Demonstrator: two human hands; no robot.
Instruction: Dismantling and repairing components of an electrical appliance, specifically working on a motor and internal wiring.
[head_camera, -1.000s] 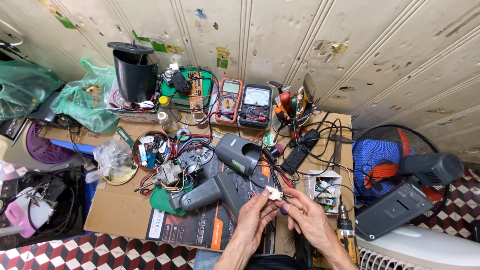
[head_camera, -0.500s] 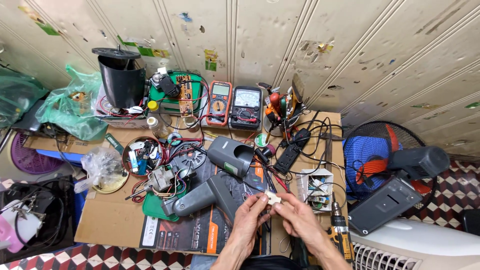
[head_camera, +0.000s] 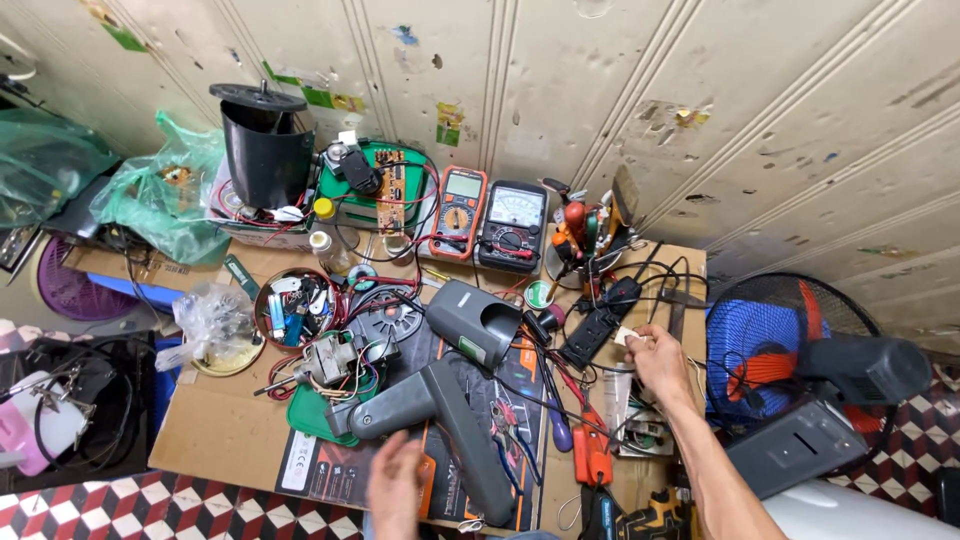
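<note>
Left hand (head_camera: 395, 487) hovers low over the near edge of the bench (head_camera: 215, 430), blurred; fingers look loosely together, nothing visibly held, though I cannot tell for sure. Just beyond it lies the grey arm (head_camera: 440, 425) of a dismantled appliance, across a printed mat (head_camera: 330, 470).

Right hand (head_camera: 658, 362) is out toward the right edge, fingertips pinched on a small white part (head_camera: 630, 336). The part sits just above the black power strip (head_camera: 598, 320), near its far end.

Mid-bench: grey housing (head_camera: 478, 322), green tray (head_camera: 310, 412) with a wired motor block, round tin (head_camera: 290, 305) of small bits. Red-handled cutters (head_camera: 590, 450) lie near the right forearm.

Far edge: orange multimeter (head_camera: 458, 212), black meter (head_camera: 512, 214), green circuit board (head_camera: 375, 185), black bucket-shaped cup (head_camera: 262, 150).

Risks, as judged:
- White part is small and held by fingertips only; a slip would drop it among the cables around the strip, hard to find.
- Loose wires cross the right forearm's path; a snag could drag the strip or the tools.
- If the strip is live, fingers this close to it are a shock hazard.
</note>
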